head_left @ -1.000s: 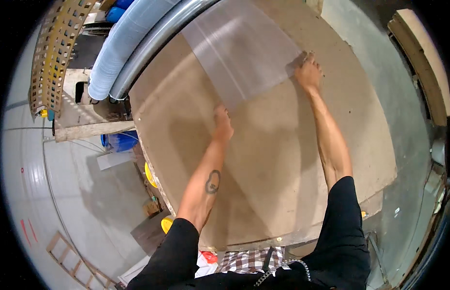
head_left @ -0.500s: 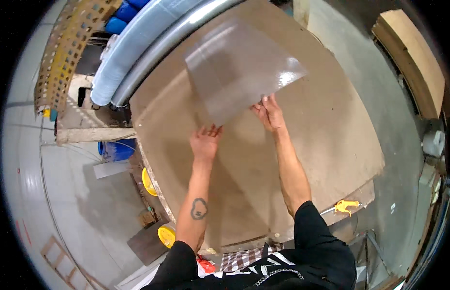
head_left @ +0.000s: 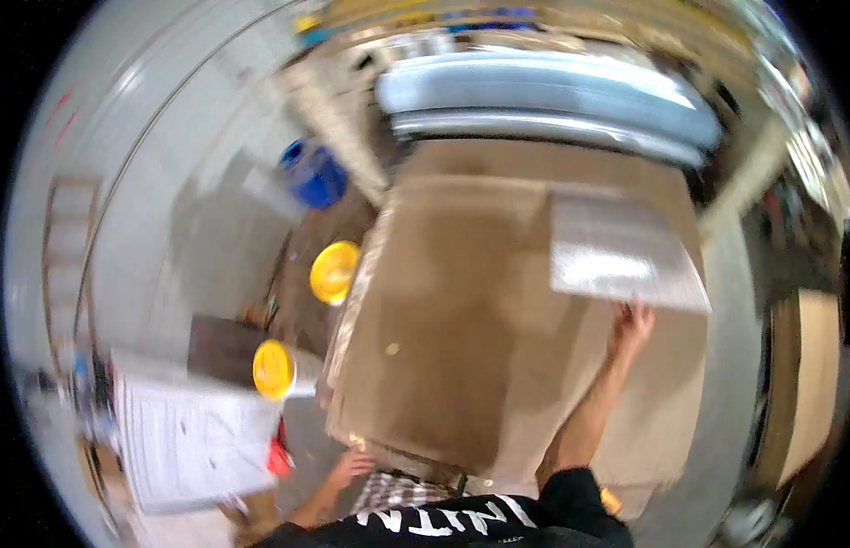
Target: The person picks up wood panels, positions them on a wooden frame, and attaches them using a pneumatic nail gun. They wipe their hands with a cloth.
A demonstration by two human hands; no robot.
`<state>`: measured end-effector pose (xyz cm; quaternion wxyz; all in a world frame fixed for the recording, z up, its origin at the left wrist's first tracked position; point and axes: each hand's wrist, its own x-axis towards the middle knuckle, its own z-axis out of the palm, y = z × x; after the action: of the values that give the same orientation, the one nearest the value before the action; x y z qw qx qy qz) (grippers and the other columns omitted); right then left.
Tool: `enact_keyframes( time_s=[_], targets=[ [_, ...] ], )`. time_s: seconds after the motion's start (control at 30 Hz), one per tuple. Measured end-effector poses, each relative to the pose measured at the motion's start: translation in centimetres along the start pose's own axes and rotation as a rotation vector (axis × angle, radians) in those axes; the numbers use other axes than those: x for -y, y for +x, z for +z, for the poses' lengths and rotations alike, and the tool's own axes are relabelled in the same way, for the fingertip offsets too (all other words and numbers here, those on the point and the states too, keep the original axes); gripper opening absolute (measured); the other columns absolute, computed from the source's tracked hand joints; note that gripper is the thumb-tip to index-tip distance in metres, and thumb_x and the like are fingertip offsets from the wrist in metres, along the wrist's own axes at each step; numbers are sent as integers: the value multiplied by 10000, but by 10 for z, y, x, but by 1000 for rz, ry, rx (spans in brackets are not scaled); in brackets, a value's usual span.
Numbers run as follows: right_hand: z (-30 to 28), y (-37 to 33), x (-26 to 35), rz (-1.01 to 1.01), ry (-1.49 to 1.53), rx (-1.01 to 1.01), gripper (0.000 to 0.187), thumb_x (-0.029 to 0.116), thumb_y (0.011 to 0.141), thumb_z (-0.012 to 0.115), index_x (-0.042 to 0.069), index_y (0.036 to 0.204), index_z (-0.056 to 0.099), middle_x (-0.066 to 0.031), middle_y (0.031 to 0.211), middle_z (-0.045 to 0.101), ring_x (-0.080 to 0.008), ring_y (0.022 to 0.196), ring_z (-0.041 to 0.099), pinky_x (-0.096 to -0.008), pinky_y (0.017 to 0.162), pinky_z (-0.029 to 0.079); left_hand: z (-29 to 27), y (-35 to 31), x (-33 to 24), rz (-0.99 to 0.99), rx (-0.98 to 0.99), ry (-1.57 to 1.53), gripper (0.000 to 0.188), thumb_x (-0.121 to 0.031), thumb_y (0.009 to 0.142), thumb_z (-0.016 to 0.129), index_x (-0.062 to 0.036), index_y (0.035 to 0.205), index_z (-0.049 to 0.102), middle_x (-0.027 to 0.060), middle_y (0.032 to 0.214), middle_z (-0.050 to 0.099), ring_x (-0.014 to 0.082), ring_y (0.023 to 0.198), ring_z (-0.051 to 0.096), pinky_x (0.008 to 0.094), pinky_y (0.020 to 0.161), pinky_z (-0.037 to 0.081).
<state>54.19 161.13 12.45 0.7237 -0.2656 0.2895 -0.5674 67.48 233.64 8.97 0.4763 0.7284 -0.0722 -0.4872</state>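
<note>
A clear, glossy plastic sheet (head_left: 607,247) lies over the right side of the brown cardboard-covered table (head_left: 443,320), light glaring off its near part. My right hand (head_left: 631,325) pinches the sheet's near edge, arm stretched forward. Low and to the left, my left hand (head_left: 350,466) is off the sheet, beside the table's near left corner, its blurred fingers apart and holding nothing. Across the table's far end lie large rolls of clear plastic film (head_left: 553,87). Whether the sheet rests flat or is slightly raised I cannot tell.
Two yellow-topped buckets (head_left: 333,272) stand along the table's left side, with a blue barrel (head_left: 313,173) beyond. A white panel (head_left: 196,434) is at lower left. Stacked cardboard (head_left: 804,384) stands at right. Part of a yellow tool (head_left: 610,500) shows by my right sleeve.
My view has swung left. My left hand has left the sheet's near corner and drawn back toward my body; my right hand stays at the sheet's near edge.
</note>
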Motion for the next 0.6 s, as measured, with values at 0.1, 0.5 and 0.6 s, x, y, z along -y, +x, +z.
enact_keyframes(
  time_s=[0.1,0.5,0.6],
  targets=[
    [64,-105,37,-160,-200,28,304,121,937,586,-72,1165,529,-198,1167,610,-309,1049,613,-460,931,524,-25,-118,75,-403,-684,-433,785,-805,819,450,-66,979,659,102,892,670,227,812,664,351,677,544],
    [216,-462,-35,-502,-801,738,386,8,932,494,-152,1283,477,-270,1305,543,-282,1214,549,-337,1046,436,236,-307,433,-362,-1430,-515,246,-389,864,596,-157,845,675,28,791,630,181,698,602,356,611,516],
    [266,-566,-41,-466,-764,935,385,-3,948,457,-158,1301,456,-277,1324,526,-284,1228,538,-335,1058,423,276,-304,486,-570,-1389,-588,170,-295,814,626,-167,896,700,53,847,669,240,762,635,384,659,529]
  ],
)
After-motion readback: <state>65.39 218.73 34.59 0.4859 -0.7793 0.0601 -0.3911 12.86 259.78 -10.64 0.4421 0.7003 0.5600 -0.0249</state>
